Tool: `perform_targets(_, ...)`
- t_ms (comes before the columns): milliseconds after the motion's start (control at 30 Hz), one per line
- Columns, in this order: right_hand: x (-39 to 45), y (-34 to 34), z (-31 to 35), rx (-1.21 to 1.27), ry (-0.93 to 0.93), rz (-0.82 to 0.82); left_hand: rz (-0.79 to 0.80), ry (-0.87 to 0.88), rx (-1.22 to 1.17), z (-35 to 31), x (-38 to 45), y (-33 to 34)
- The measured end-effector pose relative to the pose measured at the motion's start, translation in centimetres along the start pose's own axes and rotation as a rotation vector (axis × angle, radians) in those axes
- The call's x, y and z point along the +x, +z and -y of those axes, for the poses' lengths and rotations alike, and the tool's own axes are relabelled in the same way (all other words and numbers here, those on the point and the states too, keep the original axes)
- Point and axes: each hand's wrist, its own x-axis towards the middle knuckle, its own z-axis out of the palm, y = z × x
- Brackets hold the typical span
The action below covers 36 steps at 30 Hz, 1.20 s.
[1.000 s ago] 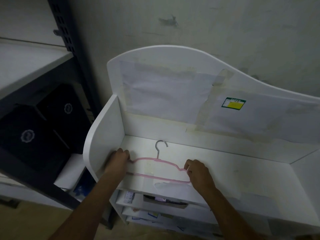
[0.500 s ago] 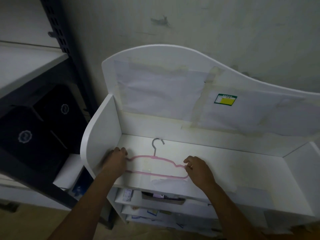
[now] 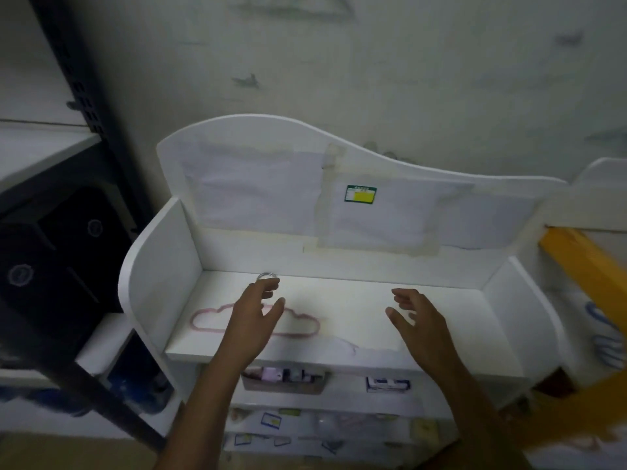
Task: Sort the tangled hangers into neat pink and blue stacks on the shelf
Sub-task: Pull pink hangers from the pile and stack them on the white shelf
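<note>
A pink hanger [image 3: 298, 323] with a metal hook lies flat on the left half of the white shelf [image 3: 441, 300]. My left hand [image 3: 252, 317] hovers over its middle with fingers apart, holding nothing and hiding part of the frame. My right hand [image 3: 415, 317] floats open above the bare middle of the shelf, to the right of the hanger and apart from it. Blue hangers [image 3: 605, 337] show blurred at the far right edge, beyond the shelf's side wall.
The shelf has a tall curved back panel [image 3: 305, 157] and side walls. Lower shelves [image 3: 322, 385] hold small boxes and labelled items. A dark metal rack [image 3: 84, 96] with black bags stands on the left. A yellow beam [image 3: 583, 259] runs along the right.
Both hands have let go of the pink hanger's ends and lifted off; the left now hovers over its middle, the right has moved right. The view has swung right and blurred.
</note>
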Motion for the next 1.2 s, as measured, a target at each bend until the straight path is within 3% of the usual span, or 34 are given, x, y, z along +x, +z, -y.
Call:
perform_targets(333,-9.9,-14.0,-4.4,0.033,0.042,-0.135,0.133,0.019,-0.176,-11.4,-9.5,8.6)
perform_targets(667,-22.2,-27.2,-11.5,0.004,0.265,-0.314,0.359,0.125,-0.247,-19.4,-18.0,21.1)
perform_targets(933,-27.7,-36.1,-16.0,0.044,0.332,-0.491,0.519,0.188,-0.279,-26.8,-20.4,30.7)
perform_targets(1200,-27.8,-42.8,-20.9,0.020,0.435,-0.605,0.687,0.218,-0.360,-31.2,-19.2,42.7)
